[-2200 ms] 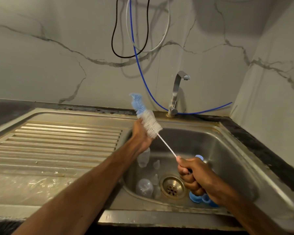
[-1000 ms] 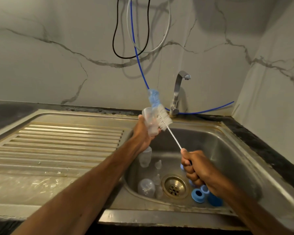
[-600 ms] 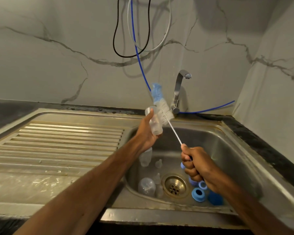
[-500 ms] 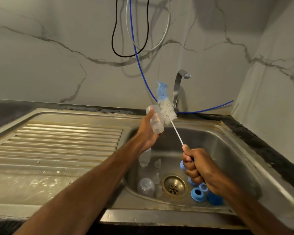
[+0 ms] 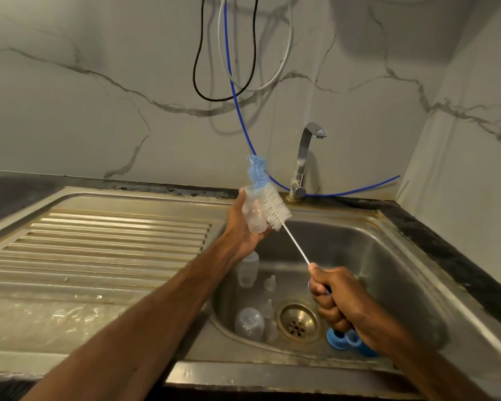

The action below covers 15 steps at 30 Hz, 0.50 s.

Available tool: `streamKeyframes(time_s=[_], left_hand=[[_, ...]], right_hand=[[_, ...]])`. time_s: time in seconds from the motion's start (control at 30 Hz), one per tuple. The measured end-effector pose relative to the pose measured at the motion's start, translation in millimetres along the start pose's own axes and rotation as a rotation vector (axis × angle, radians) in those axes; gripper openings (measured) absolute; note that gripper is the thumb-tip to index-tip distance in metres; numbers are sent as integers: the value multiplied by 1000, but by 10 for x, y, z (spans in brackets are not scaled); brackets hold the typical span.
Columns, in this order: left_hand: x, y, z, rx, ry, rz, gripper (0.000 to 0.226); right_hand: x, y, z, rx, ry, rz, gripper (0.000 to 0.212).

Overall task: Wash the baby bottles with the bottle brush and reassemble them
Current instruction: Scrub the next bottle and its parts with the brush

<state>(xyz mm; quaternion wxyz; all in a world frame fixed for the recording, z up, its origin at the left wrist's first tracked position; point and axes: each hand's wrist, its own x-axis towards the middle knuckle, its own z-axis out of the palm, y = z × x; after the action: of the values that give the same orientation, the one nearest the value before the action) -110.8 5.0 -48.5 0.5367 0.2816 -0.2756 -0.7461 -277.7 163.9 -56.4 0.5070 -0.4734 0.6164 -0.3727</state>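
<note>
Above the sink, our left hand wraps a clear baby bottle; our right hand clenches the bottle brush by its handle, bristles touching the bottle's side. Light, stiff, probably wet-slick plastic: we'd grip mid-body.

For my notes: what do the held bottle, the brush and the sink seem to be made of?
Bottle: clear plastic, seemingly; hazy and see-through. Brush: white bristles, blue sponge-like tip, thin white stem, perhaps coated wire. Sink: stainless steel, brushed finish, dull reflections, stained rim.
</note>
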Motion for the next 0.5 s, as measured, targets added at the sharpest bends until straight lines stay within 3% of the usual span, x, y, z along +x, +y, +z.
streamKeyframes(time_s=[0.1,0.33,0.5], left_hand=[[-28,-82,85,83,-39,3,49],[2,26,-44,20,-44,-13,64],[-15,-47,27,70,-76,-54,55]], right_hand=[[112,-58,-13,63,27,-23,52],[-31,-15,-11,34,-43,55,51],[181,-90,-48,96,45,-2,51]])
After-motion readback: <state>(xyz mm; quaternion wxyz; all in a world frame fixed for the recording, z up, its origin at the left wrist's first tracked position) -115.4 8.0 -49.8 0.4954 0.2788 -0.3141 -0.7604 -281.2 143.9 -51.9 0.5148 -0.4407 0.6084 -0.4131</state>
